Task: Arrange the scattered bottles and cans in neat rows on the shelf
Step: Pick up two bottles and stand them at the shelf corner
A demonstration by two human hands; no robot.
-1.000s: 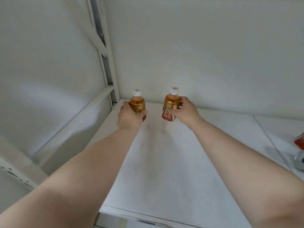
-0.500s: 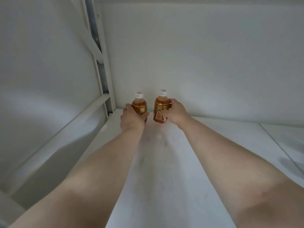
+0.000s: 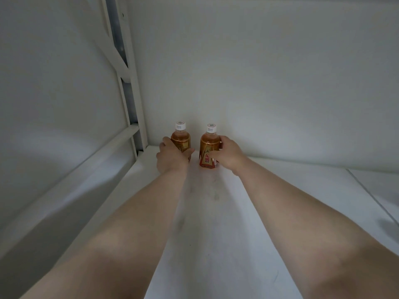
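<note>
Two small amber bottles with white caps stand upright side by side at the back left of the white shelf point(image 3: 269, 190), close to the rear wall. My left hand point(image 3: 171, 157) wraps the left bottle point(image 3: 181, 138) from the front, hiding its lower half. My right hand point(image 3: 226, 155) grips the right bottle point(image 3: 208, 147) from its right side; the red and gold label shows. Its base rests on the shelf. A narrow gap separates the two bottles.
A white upright post point(image 3: 131, 87) and a slanted side rail point(image 3: 90, 162) bound the shelf on the left. The white back wall point(image 3: 259, 83) rises just behind the bottles. A seam point(image 3: 371, 195) in the shelf runs at the far right.
Both hands have pushed the bottles farther back toward the wall. The right bottle, held tilted above the shelf earlier, now stands upright on it beside the left one.
</note>
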